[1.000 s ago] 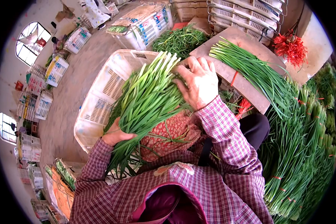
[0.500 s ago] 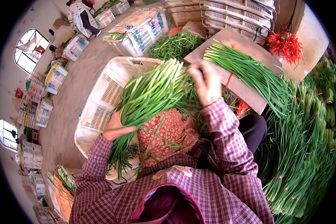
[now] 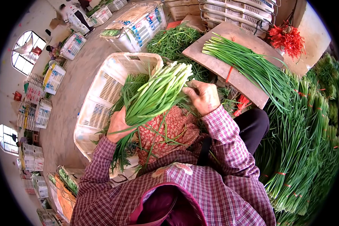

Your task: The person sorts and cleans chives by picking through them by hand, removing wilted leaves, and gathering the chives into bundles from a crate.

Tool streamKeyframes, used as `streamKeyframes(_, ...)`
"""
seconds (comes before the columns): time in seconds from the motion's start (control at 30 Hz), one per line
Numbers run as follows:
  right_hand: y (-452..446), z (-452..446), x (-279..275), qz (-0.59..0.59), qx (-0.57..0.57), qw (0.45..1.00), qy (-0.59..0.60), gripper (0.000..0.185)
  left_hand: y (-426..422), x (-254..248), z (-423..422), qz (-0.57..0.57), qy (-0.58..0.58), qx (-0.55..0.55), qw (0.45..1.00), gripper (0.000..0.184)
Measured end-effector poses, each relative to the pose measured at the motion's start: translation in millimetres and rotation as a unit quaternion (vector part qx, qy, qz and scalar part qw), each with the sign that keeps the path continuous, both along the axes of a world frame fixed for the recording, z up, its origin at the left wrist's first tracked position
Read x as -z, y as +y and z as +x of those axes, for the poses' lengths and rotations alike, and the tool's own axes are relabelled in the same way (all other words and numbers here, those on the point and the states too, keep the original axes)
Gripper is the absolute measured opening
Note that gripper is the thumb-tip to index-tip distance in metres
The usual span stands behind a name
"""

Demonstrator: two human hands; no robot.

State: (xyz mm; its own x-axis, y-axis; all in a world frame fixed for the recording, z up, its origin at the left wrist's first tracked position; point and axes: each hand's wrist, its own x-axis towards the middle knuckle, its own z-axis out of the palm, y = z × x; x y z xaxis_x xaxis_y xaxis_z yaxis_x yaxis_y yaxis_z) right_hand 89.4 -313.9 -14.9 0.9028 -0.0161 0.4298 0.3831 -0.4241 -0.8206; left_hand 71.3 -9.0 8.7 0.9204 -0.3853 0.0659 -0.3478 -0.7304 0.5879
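My left hand [image 3: 119,125] is wrapped around the leafy part of a bunch of garlic chives [image 3: 158,92], whose pale stalk ends point up and to the right. The long leaves hang below that hand, over my lap. My right hand [image 3: 204,97] is at the right side of the bunch, near the stalk ends, with thumb and forefinger pinched together; what they grip, if anything, is too small to make out. Loose leaves lie on the red patterned cloth [image 3: 169,130] over my lap.
A white plastic crate [image 3: 98,109] stands on the left, holding greens. More chives lie on a board [image 3: 199,51] at the upper right, with banded bundles [image 3: 293,150] heaped below. Red ties [image 3: 286,40] hang beyond, near stacked crates [image 3: 237,16]. Loose greens [image 3: 173,41] lie ahead.
My right hand has come down slightly and left, its blurred fingers now pinched beside the bunch. The bunch has turned a little, its stalk ends more to the right, still in my left hand.
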Motion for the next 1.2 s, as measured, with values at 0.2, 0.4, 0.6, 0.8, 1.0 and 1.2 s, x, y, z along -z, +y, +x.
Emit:
streamKeyframes(0.2,-66,8,36,-0.094,0.193,0.975,-0.066,0.013,-6,-2,-6,0.082,-0.048,-0.014,0.995,0.063)
streamKeyframes(0.4,-127,-15,0,-0.347,0.309,0.885,0.042,0.026,-6,9,-9,0.102,-0.113,-0.022,0.988,0.073)
streamKeyframes(0.6,-30,-11,-27,-0.269,0.061,0.95,-0.143,0.025,-16,2,-14,0.142,-0.135,-0.016,0.981,0.078)
streamKeyframes(0.8,-5,-7,-15,-0.193,-0.052,0.969,-0.147,0.016,-19,3,-17,0.159,-0.171,-0.007,0.972,0.077)
streamKeyframes(1.0,-38,-5,15,-0.097,0.106,0.979,-0.144,0.009,-17,8,-21,0.199,-0.199,-0.011,0.959,0.068)
streamKeyframes(1.2,-143,0,27,-0.377,0.229,0.891,0.11,0.024,-7,19,-23,0.234,-0.254,0.037,0.938,0.046)
